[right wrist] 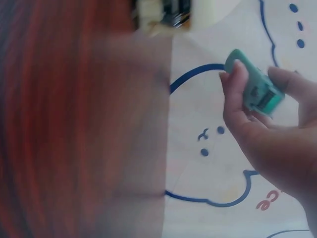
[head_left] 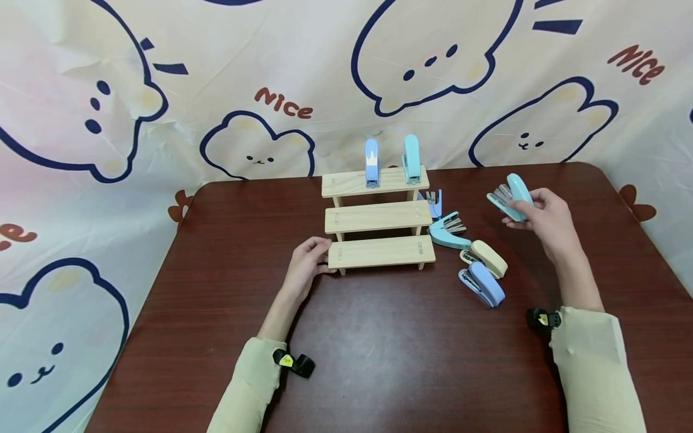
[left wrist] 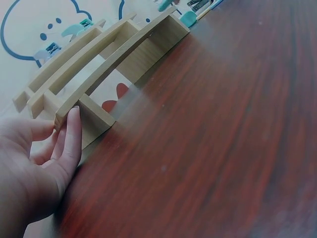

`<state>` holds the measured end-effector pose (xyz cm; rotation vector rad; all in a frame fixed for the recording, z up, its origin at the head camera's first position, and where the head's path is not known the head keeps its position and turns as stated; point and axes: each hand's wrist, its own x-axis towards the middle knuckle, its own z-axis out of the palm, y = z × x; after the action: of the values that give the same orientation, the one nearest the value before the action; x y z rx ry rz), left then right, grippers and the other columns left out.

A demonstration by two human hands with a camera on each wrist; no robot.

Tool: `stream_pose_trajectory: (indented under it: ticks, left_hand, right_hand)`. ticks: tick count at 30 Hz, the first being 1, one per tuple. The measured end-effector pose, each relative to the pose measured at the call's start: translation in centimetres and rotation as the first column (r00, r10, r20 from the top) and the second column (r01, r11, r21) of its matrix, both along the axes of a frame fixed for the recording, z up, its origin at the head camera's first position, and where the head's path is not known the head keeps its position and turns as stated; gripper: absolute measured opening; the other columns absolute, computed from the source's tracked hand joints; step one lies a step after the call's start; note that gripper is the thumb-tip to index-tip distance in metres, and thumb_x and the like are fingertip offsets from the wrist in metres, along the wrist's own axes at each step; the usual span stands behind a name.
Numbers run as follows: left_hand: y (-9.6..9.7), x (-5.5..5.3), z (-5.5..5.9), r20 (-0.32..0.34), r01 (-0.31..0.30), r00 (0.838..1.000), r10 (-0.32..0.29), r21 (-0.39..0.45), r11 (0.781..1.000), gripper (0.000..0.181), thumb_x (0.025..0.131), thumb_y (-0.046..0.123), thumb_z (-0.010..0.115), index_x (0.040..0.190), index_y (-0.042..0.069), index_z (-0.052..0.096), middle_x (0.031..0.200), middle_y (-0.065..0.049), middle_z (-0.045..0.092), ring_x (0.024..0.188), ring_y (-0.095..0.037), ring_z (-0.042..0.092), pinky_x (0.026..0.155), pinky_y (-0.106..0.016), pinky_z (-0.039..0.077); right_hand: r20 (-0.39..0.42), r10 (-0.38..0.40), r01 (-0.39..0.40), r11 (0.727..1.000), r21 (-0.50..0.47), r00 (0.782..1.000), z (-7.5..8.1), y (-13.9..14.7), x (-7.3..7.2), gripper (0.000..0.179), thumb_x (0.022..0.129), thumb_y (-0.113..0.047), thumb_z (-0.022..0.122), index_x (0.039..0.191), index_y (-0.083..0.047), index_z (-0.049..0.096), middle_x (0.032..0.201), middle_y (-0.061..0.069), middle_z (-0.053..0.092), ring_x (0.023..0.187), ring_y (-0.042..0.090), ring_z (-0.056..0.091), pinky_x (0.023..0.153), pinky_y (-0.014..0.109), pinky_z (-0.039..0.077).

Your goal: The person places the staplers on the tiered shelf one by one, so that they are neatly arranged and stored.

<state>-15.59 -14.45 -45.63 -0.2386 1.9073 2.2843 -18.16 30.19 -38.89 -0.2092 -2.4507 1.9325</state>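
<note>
My left hand (head_left: 308,264) pinches the left end of the lowest board of a three-step wooden rack (head_left: 381,252); the left wrist view shows thumb and fingers about that board's corner. Off to the right, above the table, my right hand (head_left: 549,219) holds a light-teal stapler (head_left: 521,191) whose arms are spread apart. In the right wrist view the stapler (right wrist: 255,87) sits between thumb and fingers. On the rack's top step stand a blue stapler (head_left: 372,162) and a teal stapler (head_left: 412,159), both upright.
Right of the rack lie a spread teal stapler (head_left: 449,233), a cream stapler (head_left: 489,258) and a blue stapler (head_left: 482,284), close together. Another blue stapler (head_left: 435,204) is partly hidden behind the rack. A patterned cloth (head_left: 335,138) hangs behind the brown table (head_left: 411,361).
</note>
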Motion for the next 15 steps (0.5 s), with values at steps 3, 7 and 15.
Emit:
stream_pose_trajectory:
  ticks: [3, 7, 15]
  left_hand:
    - [0.0, 0.0, 0.0, -0.007, 0.006, 1.000, -0.006, -0.002, 1.000, 0.011, 0.104, 0.009, 0.058, 0.101, 0.000, 0.064, 0.089, -0.007, 0.064, 0.068, -0.014, 0.066, 0.057, -0.026, 0.061]
    - [-0.1, 0.1, 0.1, -0.005, 0.001, 1.000, -0.001, -0.001, 1.000, 0.011, 0.104, 0.009, 0.059, 0.102, 0.000, 0.064, 0.089, -0.007, 0.064, 0.068, -0.014, 0.066, 0.057, -0.026, 0.062]
    - [-0.1, 0.1, 0.1, 0.009, -0.001, 1.000, 0.001, 0.017, 1.000, 0.010, 0.104, 0.009, 0.060, 0.102, 0.000, 0.065, 0.087, -0.008, 0.065, 0.066, -0.014, 0.065, 0.057, -0.026, 0.061]
  right_hand:
    - [-0.027, -0.033, 0.027, 0.983, -0.183, 0.999, 0.8, -0.4, 0.4, 0.028, 0.102, -0.021, 0.068, 0.116, -0.004, 0.050, 0.106, 0.006, 0.060, 0.069, 0.012, 0.073, 0.068, 0.023, 0.064]
    - [-0.075, -0.040, 0.009, 0.930, -0.368, 0.996, 1.8, -1.3, 0.8, 0.028, 0.099, -0.022, 0.072, 0.114, -0.004, 0.056, 0.100, 0.002, 0.067, 0.071, 0.014, 0.075, 0.067, 0.022, 0.064]
    - [-0.087, -0.007, -0.047, 0.796, -0.603, 0.996, 3.2, -2.7, 1.6, 0.042, 0.100, -0.029, 0.069, 0.127, -0.001, 0.055, 0.113, 0.010, 0.069, 0.079, 0.020, 0.075, 0.069, 0.024, 0.064]
